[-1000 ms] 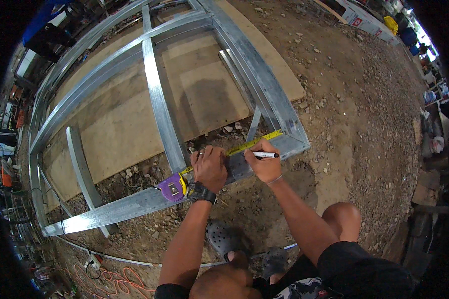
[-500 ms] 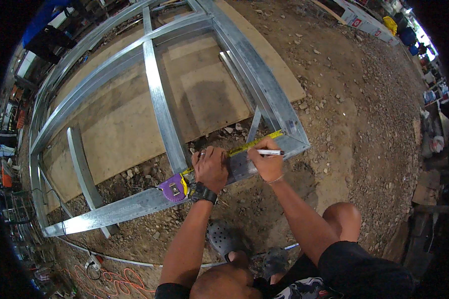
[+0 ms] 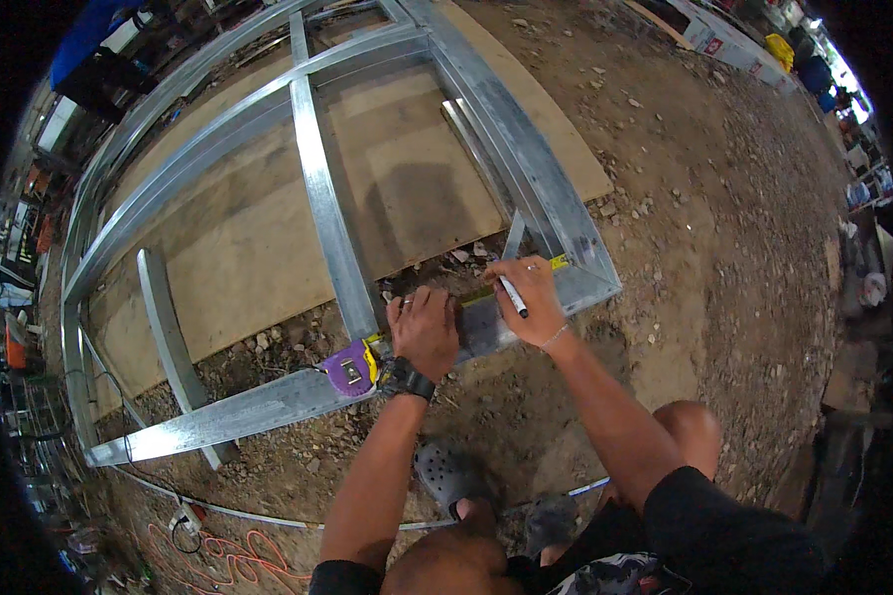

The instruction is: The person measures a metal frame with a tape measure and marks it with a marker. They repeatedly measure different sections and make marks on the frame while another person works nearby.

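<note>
A purple tape measure (image 3: 347,371) with a yellow edge rests on the near metal beam (image 3: 258,415) of a silver frame. Its yellow blade (image 3: 561,263) runs right along the beam toward the corner. My left hand (image 3: 427,332) is pressed down over the blade and beam just right of the case, its fingertips curled at the far edge. Farther right, near the corner, my right hand (image 3: 529,297) grips a white marker (image 3: 511,294) with a dark end toward me. The fingers hide the marker's other end, and both hands cover parts of the blade.
A crossbar (image 3: 319,188) meets the near beam beside the tape case. Boards (image 3: 238,288) lie under the frame on stony ground. A loose metal piece (image 3: 169,332) leans across at left. An orange cord (image 3: 233,560) coils at lower left. My feet in grey clogs (image 3: 445,474) stand close.
My right hand has turned and shifted slightly away from me. The marker, which lay nearly sideways, now slants with its dark end toward me. My left hand stays on the beam.
</note>
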{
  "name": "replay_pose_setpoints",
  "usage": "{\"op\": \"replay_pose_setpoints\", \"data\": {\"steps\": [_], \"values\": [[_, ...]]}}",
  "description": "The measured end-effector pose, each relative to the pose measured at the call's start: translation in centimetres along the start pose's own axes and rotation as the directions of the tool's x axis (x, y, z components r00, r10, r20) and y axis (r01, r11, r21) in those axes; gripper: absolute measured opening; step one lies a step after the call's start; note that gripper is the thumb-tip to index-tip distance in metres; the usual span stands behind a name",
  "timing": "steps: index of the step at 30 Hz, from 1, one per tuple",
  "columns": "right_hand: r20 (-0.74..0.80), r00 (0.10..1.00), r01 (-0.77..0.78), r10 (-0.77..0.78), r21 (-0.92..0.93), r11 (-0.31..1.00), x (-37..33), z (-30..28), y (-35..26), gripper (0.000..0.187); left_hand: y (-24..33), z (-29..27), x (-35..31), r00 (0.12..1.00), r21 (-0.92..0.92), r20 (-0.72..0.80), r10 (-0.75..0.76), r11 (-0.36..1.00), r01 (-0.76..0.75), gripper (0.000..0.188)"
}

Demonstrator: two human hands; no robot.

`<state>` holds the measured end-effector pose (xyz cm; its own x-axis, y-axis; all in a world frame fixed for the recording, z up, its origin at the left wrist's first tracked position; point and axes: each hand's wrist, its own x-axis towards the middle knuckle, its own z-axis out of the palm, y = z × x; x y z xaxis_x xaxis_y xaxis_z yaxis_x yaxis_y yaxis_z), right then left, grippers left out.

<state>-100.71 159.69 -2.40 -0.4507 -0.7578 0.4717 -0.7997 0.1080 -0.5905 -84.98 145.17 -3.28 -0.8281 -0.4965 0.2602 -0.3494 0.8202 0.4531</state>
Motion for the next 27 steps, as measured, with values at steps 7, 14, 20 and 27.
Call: {"op": "replay_pose_setpoints", "data": {"steps": [7,14,20,27], "values": [[0.028,0.999,-0.033,0.034,-0.040,0.999,-0.5,0.1,1.0,0.029,0.4,-4.7,-0.8,0.997,0.267,-0.007,0.083,0.960,-0.078,0.019],[0.055,0.996,-0.070,0.070,0.010,0.997,-0.1,0.4,0.4,0.030,-5.2,-7.6,-1.7,0.981,0.187,0.115,0.157,0.966,-0.177,0.015],[0.034,0.998,-0.055,0.056,-0.027,0.998,-0.1,0.3,0.3,0.030,-5.5,-6.5,-2.1,0.970,0.214,0.163,0.179,0.954,-0.211,0.017],[-0.005,1.000,-0.016,0.016,-0.044,0.999,-0.2,0.5,0.4,0.032,-3.6,-7.8,0.1,0.964,0.077,0.252,0.089,0.991,-0.111,0.015]]}}
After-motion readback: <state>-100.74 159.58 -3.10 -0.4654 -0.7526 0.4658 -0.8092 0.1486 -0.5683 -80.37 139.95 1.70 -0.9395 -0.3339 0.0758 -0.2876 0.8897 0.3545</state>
